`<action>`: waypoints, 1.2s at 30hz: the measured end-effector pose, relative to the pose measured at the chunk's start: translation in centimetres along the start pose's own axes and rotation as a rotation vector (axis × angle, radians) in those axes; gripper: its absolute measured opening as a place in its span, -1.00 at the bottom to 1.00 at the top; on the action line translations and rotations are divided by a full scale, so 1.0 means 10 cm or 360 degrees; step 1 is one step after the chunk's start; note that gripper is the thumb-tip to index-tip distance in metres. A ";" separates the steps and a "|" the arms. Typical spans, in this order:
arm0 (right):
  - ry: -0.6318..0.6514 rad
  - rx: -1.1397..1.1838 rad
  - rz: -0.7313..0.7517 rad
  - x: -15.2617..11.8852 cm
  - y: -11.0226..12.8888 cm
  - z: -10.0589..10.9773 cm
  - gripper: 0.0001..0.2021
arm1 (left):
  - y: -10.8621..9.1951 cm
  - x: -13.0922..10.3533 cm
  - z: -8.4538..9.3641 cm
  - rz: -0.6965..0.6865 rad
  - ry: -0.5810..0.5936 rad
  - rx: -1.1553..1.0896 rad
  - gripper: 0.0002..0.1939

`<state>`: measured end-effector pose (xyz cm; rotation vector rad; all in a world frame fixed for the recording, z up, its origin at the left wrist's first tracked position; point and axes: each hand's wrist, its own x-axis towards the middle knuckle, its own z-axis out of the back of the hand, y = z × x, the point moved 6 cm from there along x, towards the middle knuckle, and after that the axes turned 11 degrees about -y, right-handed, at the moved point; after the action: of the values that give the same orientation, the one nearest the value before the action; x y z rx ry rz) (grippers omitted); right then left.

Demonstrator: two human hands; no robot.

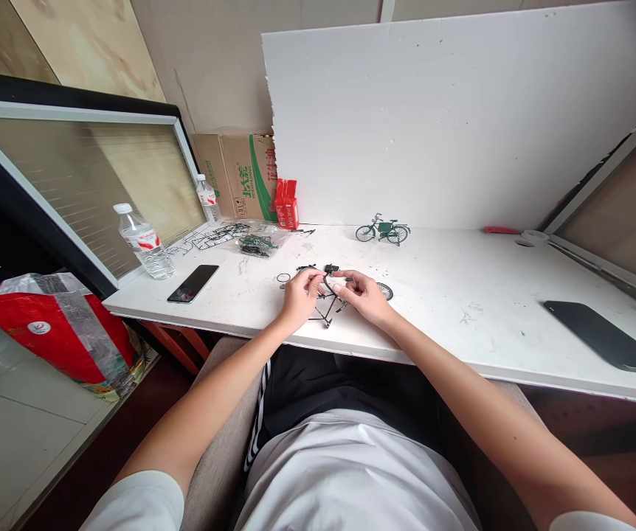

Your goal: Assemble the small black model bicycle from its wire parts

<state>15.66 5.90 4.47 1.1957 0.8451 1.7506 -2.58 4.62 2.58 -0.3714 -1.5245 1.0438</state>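
My left hand (300, 299) and my right hand (367, 297) are close together near the table's front edge, their fingertips pinched on either side of a thin, curved black model bicycle part (327, 283). Its exact kind is too small to make out, and the fingers cover its ends. Just below the fingers shows a black model bicycle frame (326, 318); whether it is joined to the curved part I cannot tell. A small black spoked wheel (386, 291) lies by my right hand. To the left of my left hand is a thin black ring (283, 278).
An assembled green model bicycle (383, 230) stands farther back. A clear bag of parts (263, 242), black sprues (215, 236), a phone (193, 283) and a water bottle (144, 242) are on the left. A dark flat slab (606, 335) lies at right.
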 end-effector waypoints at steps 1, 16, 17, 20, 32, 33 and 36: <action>0.0014 -0.0011 0.0008 -0.01 -0.01 -0.01 -0.33 | 0.01 0.00 0.01 0.0007 -0.0036 0.0001 -0.73; 0.0096 -0.0333 0.0116 -0.04 -0.09 -0.11 -0.41 | 0.04 0.02 0.07 0.0087 -0.0203 -0.0104 -0.69; 0.0094 -0.0343 0.0119 -0.03 -0.10 -0.11 -0.43 | 0.04 0.02 0.06 0.0086 -0.0192 -0.0101 -0.69; 0.0050 -0.0371 0.0149 -0.02 -0.10 -0.10 -0.49 | 0.04 0.02 0.05 0.0087 -0.0168 -0.0091 -0.67; -0.0051 -0.0443 0.0228 0.01 -0.06 -0.06 -0.66 | 0.07 0.01 0.06 0.0086 -0.0175 -0.0055 -0.68; -0.0051 -0.0443 0.0229 0.01 -0.06 -0.06 -0.66 | 0.07 0.01 0.06 0.0085 -0.0181 -0.0048 -0.68; -0.0057 -0.0437 0.0233 0.01 -0.07 -0.06 -0.65 | 0.05 0.01 0.08 0.0078 -0.0194 -0.0025 -0.70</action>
<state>15.27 6.25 3.73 1.1227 0.4860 1.8867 -3.44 4.62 2.35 -0.3630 -1.6402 1.1103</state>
